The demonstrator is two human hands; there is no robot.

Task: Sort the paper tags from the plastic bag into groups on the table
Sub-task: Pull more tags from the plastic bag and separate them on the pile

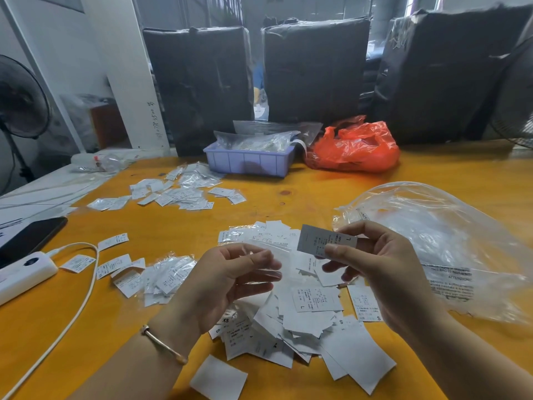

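Desk (317, 192): loose tags (305, 319) heaped front centre; bagged tags (178, 192) behind left; plastic bag (450, 243) right; tray (248, 160) rear centre, carrier bag (354, 148) beside it; power strip (23, 272) far left.

White tags (302, 307), orange table (317, 192), red bag (357, 148), lilac tray (248, 163).
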